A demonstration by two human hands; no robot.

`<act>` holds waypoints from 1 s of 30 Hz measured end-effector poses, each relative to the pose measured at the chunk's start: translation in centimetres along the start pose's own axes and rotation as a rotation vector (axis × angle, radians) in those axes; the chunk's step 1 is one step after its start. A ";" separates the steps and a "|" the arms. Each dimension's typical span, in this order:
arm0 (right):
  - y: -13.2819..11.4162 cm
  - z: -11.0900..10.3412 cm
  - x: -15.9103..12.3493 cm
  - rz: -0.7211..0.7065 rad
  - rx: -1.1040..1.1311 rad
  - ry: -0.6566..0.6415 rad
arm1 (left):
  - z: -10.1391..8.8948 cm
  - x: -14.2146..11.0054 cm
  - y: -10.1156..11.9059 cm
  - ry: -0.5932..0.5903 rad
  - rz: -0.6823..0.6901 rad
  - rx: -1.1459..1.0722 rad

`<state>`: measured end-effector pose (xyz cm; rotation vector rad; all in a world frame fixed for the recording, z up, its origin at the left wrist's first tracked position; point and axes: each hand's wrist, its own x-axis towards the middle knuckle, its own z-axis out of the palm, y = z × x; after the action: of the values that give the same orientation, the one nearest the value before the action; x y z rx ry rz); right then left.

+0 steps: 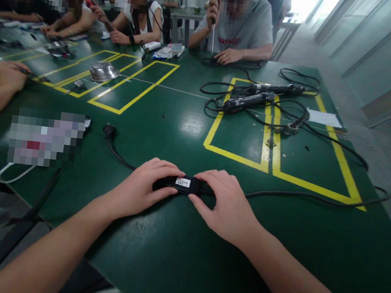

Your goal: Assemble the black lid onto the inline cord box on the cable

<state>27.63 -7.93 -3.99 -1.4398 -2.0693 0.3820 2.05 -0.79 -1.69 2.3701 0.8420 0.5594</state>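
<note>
Between my two hands, low over the green table, is a small black box [184, 185] with a white printed label, set in line with a black cable. My left hand [149, 181] pinches its left end between thumb and fingers. At the right end, the thumb and fingers of my right hand [222, 203] close on it in the same way. From the left side the cable [118, 156] runs to a black plug [109, 130] lying on the table. On the right, the cable's other length [292, 193] stretches toward the table's right edge.
Two black electric screwdrivers [250, 101] with tangled cables lie at the back right, near small metal pieces [270, 143] and white paper [324, 118]. A metal bowl [103, 71] stands back left. Yellow tape [236, 158] marks the table. Across it, a person [244, 30] holds a screwdriver.
</note>
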 end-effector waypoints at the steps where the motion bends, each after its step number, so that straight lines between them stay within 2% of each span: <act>1: 0.0 0.0 0.0 0.005 0.007 0.005 | 0.0 0.0 -0.1 0.014 -0.016 -0.017; 6: 0.1 0.0 -0.2 0.047 0.023 0.056 | 0.3 0.1 -0.9 0.220 -0.179 0.036; 9: 0.1 0.0 -0.2 0.006 -0.012 0.028 | 0.4 0.2 -1.3 0.228 -0.249 0.053; 11: 0.1 0.0 -0.1 -0.018 -0.026 0.014 | 0.4 0.2 -1.3 0.212 -0.238 0.061; 15: 0.2 0.0 0.0 -0.024 -0.015 0.017 | 0.1 0.0 -0.8 0.236 -0.104 0.157; 17: 0.3 0.0 0.0 -0.028 -0.001 0.019 | -0.1 0.0 -0.5 0.195 -0.040 0.165; 21: 0.3 0.1 -0.3 -0.046 -0.007 0.029 | -0.4 0.0 0.0 0.033 0.028 0.169; 30: 0.5 0.4 -0.4 -0.059 0.030 0.066 | -0.2 -0.4 0.0 0.006 -0.005 0.179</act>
<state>27.85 -8.08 -4.70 -1.3533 -2.0391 0.3356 1.65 -1.00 -1.58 2.5279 0.9358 0.5084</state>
